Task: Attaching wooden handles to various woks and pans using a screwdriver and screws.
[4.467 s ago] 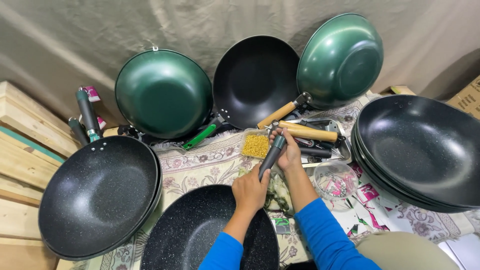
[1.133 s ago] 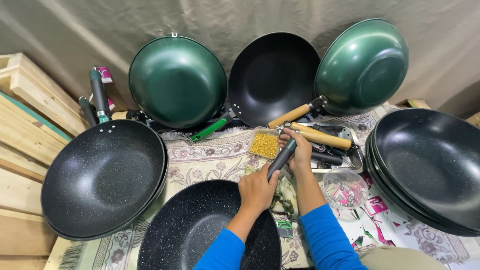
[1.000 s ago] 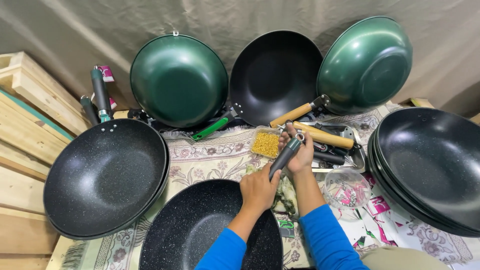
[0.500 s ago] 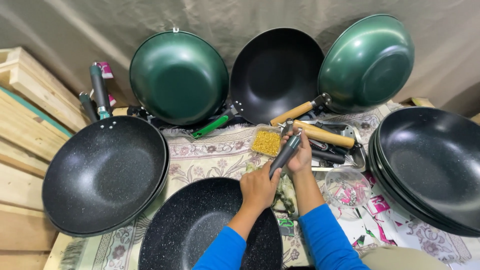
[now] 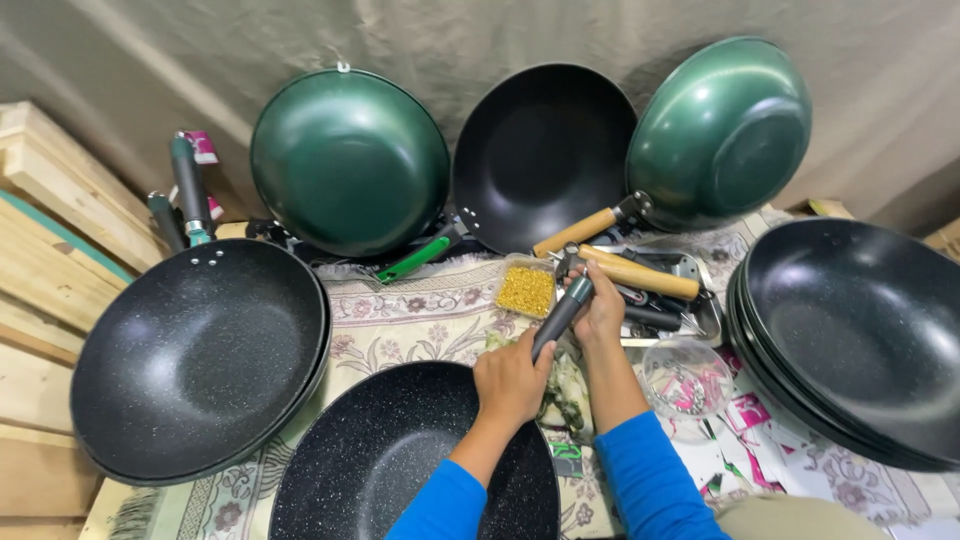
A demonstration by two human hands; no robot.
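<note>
Both hands, left hand (image 5: 512, 378) and right hand (image 5: 603, 306), grip the dark grey pan handle (image 5: 560, 316) of the speckled black wok (image 5: 415, 465); best kept aligned, steady.

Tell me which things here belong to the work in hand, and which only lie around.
In hand:
left hand
right hand
dark grey pan handle
speckled black wok

Lying about:
green wok
tray of small yellow pieces
wooden-handled green wok

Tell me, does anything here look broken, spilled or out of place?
Nothing looks spilled or damaged. The small yellow bits stay inside their clear tub. The one oddity: a wooden handle lies loose on the cloth, joined to no pan. The left hand and right hand hold a dark grey handle.
</note>
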